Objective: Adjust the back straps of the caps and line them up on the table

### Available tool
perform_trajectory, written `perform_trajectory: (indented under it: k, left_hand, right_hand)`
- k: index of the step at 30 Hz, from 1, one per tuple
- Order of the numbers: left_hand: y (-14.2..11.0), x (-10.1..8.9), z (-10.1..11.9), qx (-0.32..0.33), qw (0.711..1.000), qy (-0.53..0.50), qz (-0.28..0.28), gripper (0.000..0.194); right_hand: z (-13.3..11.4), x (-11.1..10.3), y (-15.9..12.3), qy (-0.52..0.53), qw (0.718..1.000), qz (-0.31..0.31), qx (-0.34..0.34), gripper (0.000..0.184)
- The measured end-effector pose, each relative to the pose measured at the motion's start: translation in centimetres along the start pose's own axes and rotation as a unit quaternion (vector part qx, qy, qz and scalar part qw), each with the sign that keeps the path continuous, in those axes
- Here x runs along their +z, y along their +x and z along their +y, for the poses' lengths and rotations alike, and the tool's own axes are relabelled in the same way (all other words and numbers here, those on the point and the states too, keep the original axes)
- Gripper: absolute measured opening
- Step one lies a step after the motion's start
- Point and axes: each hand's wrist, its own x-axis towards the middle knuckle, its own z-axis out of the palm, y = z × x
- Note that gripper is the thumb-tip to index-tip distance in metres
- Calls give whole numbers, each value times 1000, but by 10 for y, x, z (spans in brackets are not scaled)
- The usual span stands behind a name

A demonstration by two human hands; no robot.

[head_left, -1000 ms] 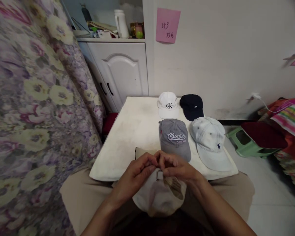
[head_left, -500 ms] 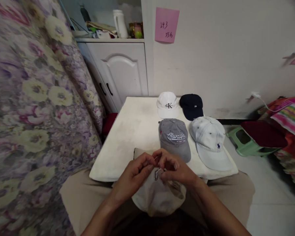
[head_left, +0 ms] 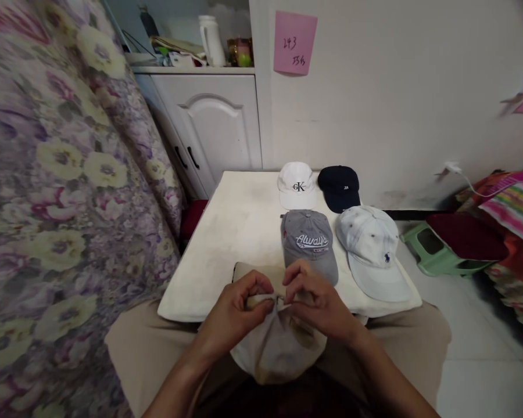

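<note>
A beige cap [head_left: 272,351] rests across my lap at the table's front edge, its crown towards me and its brim towards the table. My left hand [head_left: 237,310] pinches the cap's back strap [head_left: 261,300] between thumb and fingers. Just to the right, my right hand [head_left: 320,305] is pinched on the same strap close to a small dark buckle, which is partly hidden. Beyond my right hand lies a grey cap [head_left: 308,226] with white lettering.
On the cream-covered table [head_left: 226,232] lie a white cap [head_left: 296,177], a navy cap [head_left: 340,186] and a pale blue cap [head_left: 370,244]. A floral curtain [head_left: 70,232] hangs at the left. A green stool [head_left: 440,258] with a dark red top stands on the right.
My hands have drawn slightly apart. The strap now stretches between my fingertips, and the metal buckle that showed plainly before has turned mostly out of sight.
</note>
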Motion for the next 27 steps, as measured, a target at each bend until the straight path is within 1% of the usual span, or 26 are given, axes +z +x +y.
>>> perform_trajectory:
  k: [2, 6, 8, 10, 11, 14, 17, 20, 22, 23, 24, 25, 27]
  left_hand:
    - [-1, 1, 0, 14, 999, 40, 25, 9]
    - [-2, 6, -2, 23, 996, 73, 46, 8]
    - [-2, 7, -4, 24, 996, 73, 45, 8]
    - [-2, 7, -4, 25, 997, 63, 39, 8]
    - [-2, 7, -4, 24, 998, 49, 35, 9]
    - [-2, 3, -2, 13, 1000, -8, 21, 13]
    - [-2, 0, 1, -8, 998, -62, 14, 17]
    - [-1, -3, 3, -15, 996, -88, 8, 18]
    - [0, -3, 4, -10, 996, -89, 5, 17]
    - [1, -3, 3, -7, 996, -92, 5, 16]
    - [1, -3, 3, -6, 995, -97, 4, 16]
    - [2, -3, 2, -5, 995, -104, 2, 16]
    - [2, -4, 0, -6, 993, -120, -7, 16]
  right_hand:
    - [-7, 3, -3, -55, 998, 6, -21, 17]
    - [-12, 12, -10, -100, 994, -33, -28, 23]
    - [-11, 16, -11, -113, 993, -30, -31, 21]
    - [-9, 18, -11, -115, 993, -16, -34, 10]
    - [-9, 18, -11, -109, 993, -9, -34, 6]
    - [-7, 16, -11, -61, 997, -4, -40, 5]
    - [-4, 11, -12, 9, 998, 17, -51, 8]
    - [0, 9, -14, 40, 998, 29, -41, 11]
    - [3, 8, -15, 48, 998, 37, -35, 7]
    - [4, 8, -16, 53, 997, 47, -32, 1]
    - [5, 7, -16, 59, 996, 59, -27, 9]
    - [6, 6, -15, 62, 995, 70, -19, 22]
    - [5, 4, -14, 55, 996, 71, -5, 43]
